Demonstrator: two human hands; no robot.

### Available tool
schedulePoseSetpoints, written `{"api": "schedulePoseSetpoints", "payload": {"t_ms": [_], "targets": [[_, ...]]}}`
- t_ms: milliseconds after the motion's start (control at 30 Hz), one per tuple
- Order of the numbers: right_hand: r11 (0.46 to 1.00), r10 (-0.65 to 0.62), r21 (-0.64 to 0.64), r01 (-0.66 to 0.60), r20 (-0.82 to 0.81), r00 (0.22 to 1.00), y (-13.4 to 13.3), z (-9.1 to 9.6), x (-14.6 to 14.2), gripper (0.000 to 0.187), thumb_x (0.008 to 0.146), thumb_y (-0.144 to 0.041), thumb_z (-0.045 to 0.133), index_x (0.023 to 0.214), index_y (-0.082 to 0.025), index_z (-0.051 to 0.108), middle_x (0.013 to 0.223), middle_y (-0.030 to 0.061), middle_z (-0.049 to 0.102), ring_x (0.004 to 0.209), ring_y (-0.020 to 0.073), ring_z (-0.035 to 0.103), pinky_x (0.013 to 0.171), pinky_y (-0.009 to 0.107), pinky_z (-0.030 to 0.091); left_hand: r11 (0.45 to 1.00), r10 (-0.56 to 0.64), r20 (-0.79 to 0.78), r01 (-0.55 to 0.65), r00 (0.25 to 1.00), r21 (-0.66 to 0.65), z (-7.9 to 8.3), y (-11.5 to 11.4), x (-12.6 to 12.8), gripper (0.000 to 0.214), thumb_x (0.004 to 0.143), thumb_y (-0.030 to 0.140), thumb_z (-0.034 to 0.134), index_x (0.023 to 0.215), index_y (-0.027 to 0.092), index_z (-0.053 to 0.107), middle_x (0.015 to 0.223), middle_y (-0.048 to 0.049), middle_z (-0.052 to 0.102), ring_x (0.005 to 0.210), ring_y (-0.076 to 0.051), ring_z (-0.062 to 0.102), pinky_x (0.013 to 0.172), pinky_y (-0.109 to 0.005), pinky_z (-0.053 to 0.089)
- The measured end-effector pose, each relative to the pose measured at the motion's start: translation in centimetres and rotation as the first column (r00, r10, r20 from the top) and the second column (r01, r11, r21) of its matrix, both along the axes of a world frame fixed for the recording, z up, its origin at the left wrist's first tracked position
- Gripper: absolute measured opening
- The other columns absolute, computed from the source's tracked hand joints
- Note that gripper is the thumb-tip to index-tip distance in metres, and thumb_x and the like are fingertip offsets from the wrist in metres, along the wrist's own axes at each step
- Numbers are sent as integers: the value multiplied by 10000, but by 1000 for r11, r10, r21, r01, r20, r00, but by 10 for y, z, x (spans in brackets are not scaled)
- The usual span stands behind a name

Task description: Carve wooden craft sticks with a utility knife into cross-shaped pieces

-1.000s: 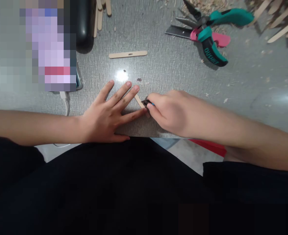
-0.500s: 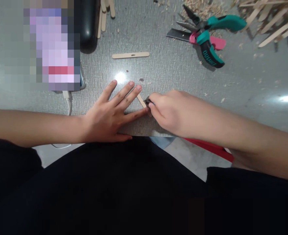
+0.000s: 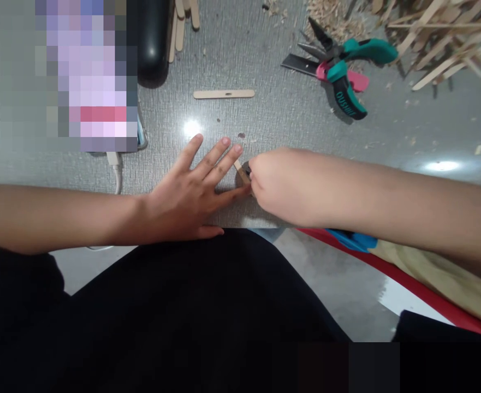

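My left hand [image 3: 195,188] lies flat on the table with its fingers spread, pressing on a wooden craft stick [image 3: 237,165]. Much of that stick is hidden under the fingers. My right hand [image 3: 283,183] is closed around a small dark-tipped tool [image 3: 247,168]; its tip meets the stick near the left forefinger. The fist covers most of the tool, so its kind does not show. Beyond the hands lies another craft stick [image 3: 207,95] with a small slot at its middle.
Teal-handled pliers [image 3: 337,65] rest across a pink-handled blade [image 3: 301,64] at the upper right. Wood shavings [image 3: 332,16] and a pile of sticks [image 3: 449,43] lie behind. At the left are a black case [image 3: 153,43], a blurred item and a white cable [image 3: 115,166].
My right fist has turned slightly and its forearm has swung up, showing more cloth below it. The whole view has shifted a little. My left hand stays spread on the stick.
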State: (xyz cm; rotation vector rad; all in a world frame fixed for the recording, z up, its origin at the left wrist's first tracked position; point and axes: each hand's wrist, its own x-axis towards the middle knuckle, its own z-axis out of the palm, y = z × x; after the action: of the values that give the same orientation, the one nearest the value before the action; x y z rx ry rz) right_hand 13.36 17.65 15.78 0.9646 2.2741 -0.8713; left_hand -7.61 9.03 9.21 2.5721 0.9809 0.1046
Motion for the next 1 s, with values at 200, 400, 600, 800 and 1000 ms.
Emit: {"api": "schedulePoseSetpoints", "payload": {"t_ms": [200, 400, 600, 800, 1000], "targets": [[987, -134, -50, 153, 272, 953, 11, 8, -2, 247, 1062, -253, 589, 855, -230, 722, 493, 16, 542, 435, 212, 525, 578, 387, 357, 1000, -16, 23, 16, 1000, -9, 0, 0, -3, 1008, 922, 611, 884, 1789, 316, 463, 1963, -171, 220, 1786, -582, 230, 1417, -864, 196], [918, -207, -260, 299, 330, 921, 24, 4, 7, 305, 1135, -319, 469, 908, -234, 655, 569, 19, 682, 424, 217, 640, 530, 371, 443, 1000, -19, 40, 20, 999, -18, -1, 0, -6, 1051, 904, 602, 909, 1795, 325, 427, 1980, -152, 157, 1797, -561, 207, 1444, -812, 197], [831, -268, -426, 358, 257, 928, 32, 1, 10, 349, 1138, -306, 465, 815, -239, 580, 612, 28, 695, 404, 192, 636, 471, 328, 428, 999, -32, 36, 32, 999, -8, 1, 2, -7, 976, 926, 577, 901, 1756, 304, 467, 1975, -162, 178, 1806, -525, 217, 1453, -772, 226], [815, -242, -499, 295, 171, 955, 37, -3, 17, 391, 1168, -388, 470, 832, -241, 604, 627, 17, 694, 418, 155, 604, 473, 310, 420, 996, -65, -42, 62, 997, -61, 11, 6, -7, 911, 1018, 563, 808, 1788, 269, 418, 1968, -183, 184, 1806, -529, 189, 1449, -770, 196], [906, -224, -320, 277, 195, 955, 26, 0, 18, 389, 1171, -366, 470, 816, -234, 557, 604, -3, 666, 423, 148, 610, 491, 302, 409, 988, -80, -48, 73, 996, -133, 16, 9, -5, 972, 1034, 544, 786, 1838, 258, 320, 1973, -191, 142, 1794, -569, 173, 1419, -819, 178]]}}
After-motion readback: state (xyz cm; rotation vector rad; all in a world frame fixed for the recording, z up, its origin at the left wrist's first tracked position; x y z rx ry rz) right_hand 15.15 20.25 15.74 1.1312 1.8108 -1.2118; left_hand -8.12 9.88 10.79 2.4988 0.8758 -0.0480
